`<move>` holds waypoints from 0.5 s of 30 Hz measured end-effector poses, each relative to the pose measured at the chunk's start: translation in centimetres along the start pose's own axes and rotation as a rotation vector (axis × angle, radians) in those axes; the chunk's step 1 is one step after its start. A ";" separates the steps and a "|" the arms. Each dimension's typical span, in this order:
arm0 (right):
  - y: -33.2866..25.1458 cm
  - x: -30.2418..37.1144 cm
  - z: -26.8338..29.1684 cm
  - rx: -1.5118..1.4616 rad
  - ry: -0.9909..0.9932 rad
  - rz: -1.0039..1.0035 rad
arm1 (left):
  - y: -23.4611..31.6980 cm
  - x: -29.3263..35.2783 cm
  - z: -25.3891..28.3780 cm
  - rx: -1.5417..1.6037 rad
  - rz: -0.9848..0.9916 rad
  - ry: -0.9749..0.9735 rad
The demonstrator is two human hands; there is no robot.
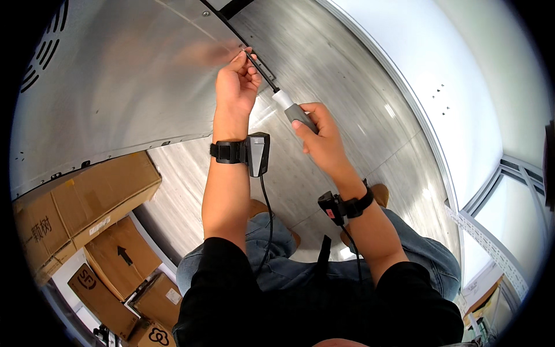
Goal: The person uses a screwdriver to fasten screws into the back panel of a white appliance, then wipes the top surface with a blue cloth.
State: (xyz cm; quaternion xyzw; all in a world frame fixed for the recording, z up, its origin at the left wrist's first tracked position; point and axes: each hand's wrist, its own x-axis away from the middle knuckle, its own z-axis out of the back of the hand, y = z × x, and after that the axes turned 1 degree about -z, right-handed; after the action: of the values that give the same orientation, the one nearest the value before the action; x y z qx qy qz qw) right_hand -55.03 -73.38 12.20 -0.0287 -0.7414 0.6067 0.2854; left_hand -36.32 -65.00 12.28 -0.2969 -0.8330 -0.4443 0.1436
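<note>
A screwdriver [283, 98] with a grey and white handle and a long dark shaft slants up and left toward the edge of a large metal panel [133, 75]. My right hand [321, 139] is wrapped round the grey end of its handle. Up by the shaft's tip, my left hand [240, 78] has thumb and fingers pinched together at the panel's edge. The tip lies among those fingers, and whether a screw sits there is too small to make out. Each wrist wears a black strap with a small device [258, 154] and a cable.
Several cardboard boxes [104, 196] are stacked at the lower left, below the panel's edge. Light wood-look flooring [347, 69] runs under my feet. A white wall panel [462, 110] curves along the right, with a metal frame [491, 248] below it.
</note>
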 end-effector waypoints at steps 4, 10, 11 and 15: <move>-0.1 0.0 -0.3 0.091 0.040 0.064 | 0.0 -0.2 -0.2 -0.002 0.012 0.009; -0.1 0.4 -1.3 0.104 0.083 0.099 | 0.0 -0.5 -0.2 -0.011 0.033 0.003; 0.0 0.3 -1.4 0.097 0.090 0.108 | 0.1 -0.5 -0.2 -0.002 0.040 0.003; -0.2 0.3 -1.5 0.093 0.084 0.105 | 0.3 -0.3 -0.7 0.011 0.064 0.030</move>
State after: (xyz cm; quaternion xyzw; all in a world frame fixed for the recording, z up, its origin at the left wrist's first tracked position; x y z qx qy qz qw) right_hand -54.57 -72.02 12.68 -0.0797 -0.6972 0.6528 0.2852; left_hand -35.90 -65.54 12.71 -0.3161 -0.8231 -0.4394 0.1721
